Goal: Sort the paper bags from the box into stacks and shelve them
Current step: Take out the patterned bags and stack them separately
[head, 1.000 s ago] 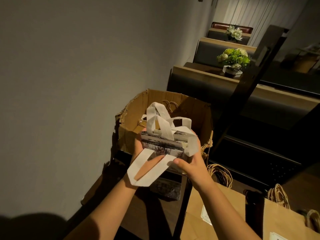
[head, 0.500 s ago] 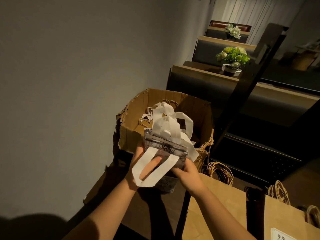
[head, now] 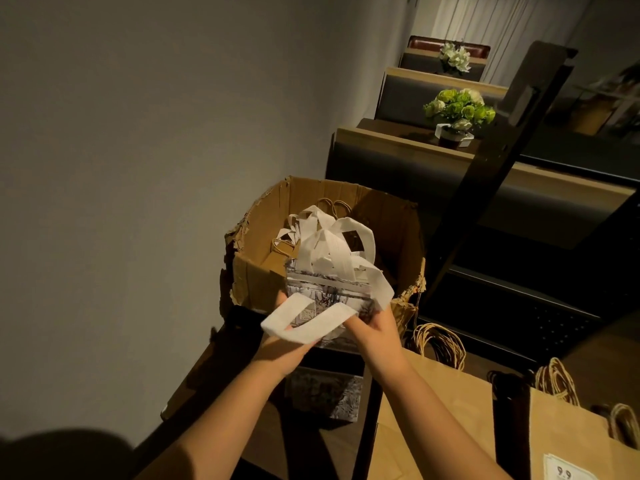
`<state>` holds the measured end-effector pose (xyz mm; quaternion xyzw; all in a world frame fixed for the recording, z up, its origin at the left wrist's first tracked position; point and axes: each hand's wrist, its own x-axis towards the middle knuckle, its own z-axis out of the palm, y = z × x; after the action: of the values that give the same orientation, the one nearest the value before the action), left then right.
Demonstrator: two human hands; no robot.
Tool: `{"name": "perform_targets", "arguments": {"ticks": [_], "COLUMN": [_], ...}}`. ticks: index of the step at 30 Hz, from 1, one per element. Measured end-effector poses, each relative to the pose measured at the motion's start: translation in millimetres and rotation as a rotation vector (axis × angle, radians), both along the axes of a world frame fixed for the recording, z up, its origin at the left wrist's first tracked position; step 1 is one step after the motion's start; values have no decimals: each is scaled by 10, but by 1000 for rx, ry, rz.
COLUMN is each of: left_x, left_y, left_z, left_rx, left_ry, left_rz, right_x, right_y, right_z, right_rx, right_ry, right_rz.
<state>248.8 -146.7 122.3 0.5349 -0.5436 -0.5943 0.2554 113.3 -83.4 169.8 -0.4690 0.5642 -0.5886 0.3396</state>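
In front of my box [head: 311, 244], both hands [head: 372, 329] hold bags [head: 327, 294]; more bags [head: 450, 403] lie right, flowers [head: 457, 107] behind.

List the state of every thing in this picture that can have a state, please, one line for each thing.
Cardboard box: open, rim torn, bags inside.
Patterned bags: bundled, held over the box's near edge, white handles sticking up.
Left hand: holding the bundle from below.
Right hand: gripping the bundle's right side.
Brown bags: lying flat, stacked.
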Motion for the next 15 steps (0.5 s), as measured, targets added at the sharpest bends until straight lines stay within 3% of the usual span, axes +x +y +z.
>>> {"name": "perform_targets", "arguments": {"ticks": [3, 8, 10, 12, 15], "left_x": [23, 47, 22, -84, -162], "left_y": [-72, -112, -149, -318, -502], "left_z": [96, 357, 505, 496, 519], "left_rx": [-63, -6, 64, 75, 17], "left_ry": [-14, 240, 252, 340, 259], "left_rz": [24, -32, -54, -45, -178], "right_x": [-17, -182, -280, -404, -551], "right_y": [-32, -95, -97, -121, -156], "right_z": [-28, 48, 163, 313, 595], "right_rx": [21, -3, -64, -122, -111], "right_ry": [-5, 72, 84, 208, 525], "right_rz": [-31, -63, -130, -224, -309]}}
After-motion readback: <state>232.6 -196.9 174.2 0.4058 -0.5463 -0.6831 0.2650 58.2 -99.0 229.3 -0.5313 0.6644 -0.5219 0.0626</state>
